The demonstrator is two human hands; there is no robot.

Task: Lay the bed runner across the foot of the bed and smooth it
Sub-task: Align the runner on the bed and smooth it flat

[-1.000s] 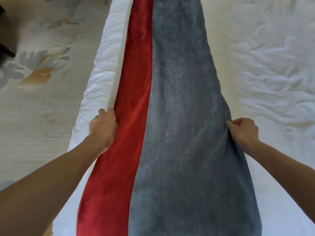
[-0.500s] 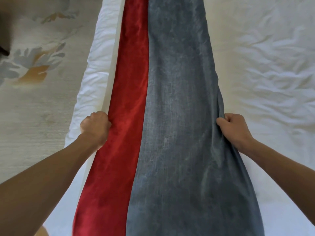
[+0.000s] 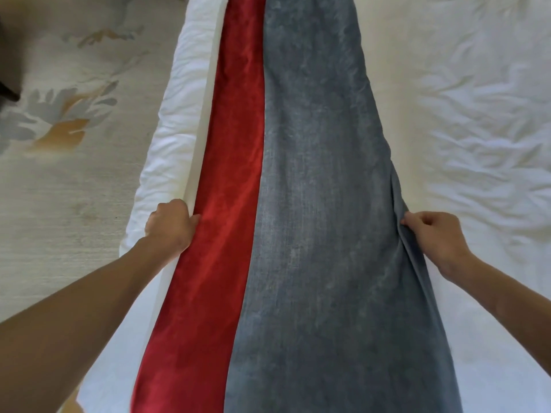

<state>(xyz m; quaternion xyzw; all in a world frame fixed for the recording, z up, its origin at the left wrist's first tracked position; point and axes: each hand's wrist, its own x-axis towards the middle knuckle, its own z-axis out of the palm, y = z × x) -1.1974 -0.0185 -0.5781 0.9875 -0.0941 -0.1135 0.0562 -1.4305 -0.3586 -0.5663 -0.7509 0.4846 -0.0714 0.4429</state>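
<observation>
White bed [image 3: 477,150] beside floral carpet [image 3: 74,180]; left hand [image 3: 171,226], right hand [image 3: 435,236] in pinch grips on bed runner [image 3: 313,204] edges

The head camera is looking forward and down, close, seemingly lengthwise along the red-and-grey fabric bed runner [image 3: 298,204].

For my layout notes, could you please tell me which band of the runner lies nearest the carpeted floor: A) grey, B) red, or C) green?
B: the red band runs along the side by the carpet, gripped by the left hand, while the right hand pinches the grey band farther in.
</observation>
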